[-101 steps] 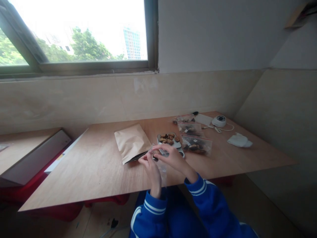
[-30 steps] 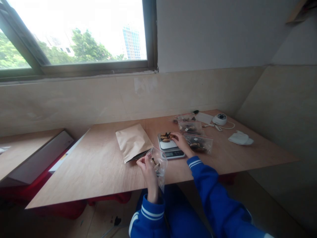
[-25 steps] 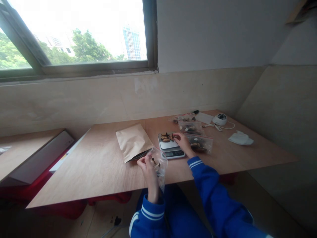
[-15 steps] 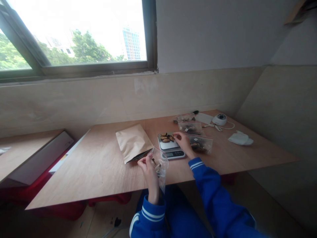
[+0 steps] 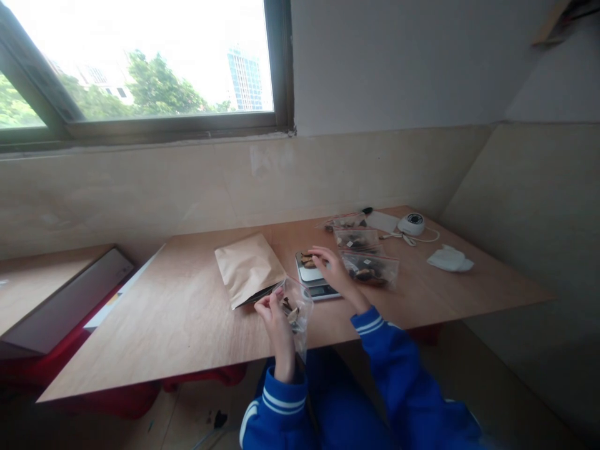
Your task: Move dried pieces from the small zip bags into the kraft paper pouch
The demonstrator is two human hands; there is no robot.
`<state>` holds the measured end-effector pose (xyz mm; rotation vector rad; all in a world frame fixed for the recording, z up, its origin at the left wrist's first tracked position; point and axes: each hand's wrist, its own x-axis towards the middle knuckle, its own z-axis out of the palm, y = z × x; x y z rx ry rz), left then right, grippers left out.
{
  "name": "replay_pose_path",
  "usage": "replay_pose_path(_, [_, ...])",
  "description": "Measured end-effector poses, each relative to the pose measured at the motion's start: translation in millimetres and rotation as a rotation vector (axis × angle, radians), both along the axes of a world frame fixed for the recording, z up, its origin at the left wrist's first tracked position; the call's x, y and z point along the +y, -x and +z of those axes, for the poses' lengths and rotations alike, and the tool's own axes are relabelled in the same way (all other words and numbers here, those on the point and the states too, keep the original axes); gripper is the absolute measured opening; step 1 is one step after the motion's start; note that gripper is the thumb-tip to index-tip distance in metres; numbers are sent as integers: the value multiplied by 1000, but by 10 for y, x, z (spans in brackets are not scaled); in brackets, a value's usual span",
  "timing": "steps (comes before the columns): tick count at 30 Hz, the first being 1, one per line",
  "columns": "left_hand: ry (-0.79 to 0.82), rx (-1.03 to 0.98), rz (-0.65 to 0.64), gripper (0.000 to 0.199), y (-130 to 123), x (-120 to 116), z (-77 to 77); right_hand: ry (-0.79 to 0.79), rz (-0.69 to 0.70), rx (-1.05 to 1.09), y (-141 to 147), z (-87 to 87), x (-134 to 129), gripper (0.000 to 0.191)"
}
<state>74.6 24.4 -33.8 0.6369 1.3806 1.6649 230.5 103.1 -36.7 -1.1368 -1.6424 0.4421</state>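
Observation:
My left hand (image 5: 276,315) pinches the top edge of a clear zip bag (image 5: 300,306) over the table's front edge. Some dried slices (image 5: 291,312), dark and pale, show inside the bag. On the small digital kitchen scale (image 5: 307,275) lie several brown dried slices (image 5: 308,260), perhaps mushroom. My right hand (image 5: 335,267) is over the scale's right side, its fingers stretched out across the slices and partly hiding them. Whether its fingertips touch a slice I cannot tell. Left of the scale rests a brown paper pouch (image 5: 248,265), its open end toward me.
Several filled zip bags (image 5: 372,269) lie right of the scale, close to my right hand. Behind them are a white dome-shaped device (image 5: 411,224) with a cable and a dark pen-like object (image 5: 367,210). A crumpled white cloth or tissue (image 5: 450,258) sits farther right on the wooden table (image 5: 187,312).
My right hand has shifted left over the scale, its fingers straighter and covering more of the slices and display. My left hand still holds the zip bag. The whole view has shifted slightly.

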Motion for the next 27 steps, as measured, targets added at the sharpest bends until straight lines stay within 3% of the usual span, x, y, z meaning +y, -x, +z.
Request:
replay_pose_path(2, [-8, -17, 7, 14, 15, 11, -10, 81, -124, -131, -135, -208, 234, 37])
replay_pose_path(6, [-9, -32, 13, 15, 16, 14, -30, 249, -133, -362, -228, -495, 522, 67])
replay_pose_path(8, [1, -17, 11, 17, 13, 9, -41, 227, -135, -395, -204, -554, 573, 69])
replay_pose_path(10, [7, 0, 11, 18, 16, 8, -51, 176, -151, -383, -182, -568, 591, 58])
replay_pose_path(14, [-8, -18, 8, 17, 35, 18, -64, 120, -148, -343, -209, -521, 565, 23])
replay_pose_path(16, [-6, -30, 8, 17, 41, 23, -64, 112, -138, -327, -245, -486, 524, 15])
replay_pose_path(23, [15, 3, 2, 17, 22, 7, -47, 79, -158, -235, -303, -339, 339, 15])
replay_pose_path(27, [23, 7, -12, 18, 8, 3, -43, 88, -73, -19, -177, -32, 144, 20])
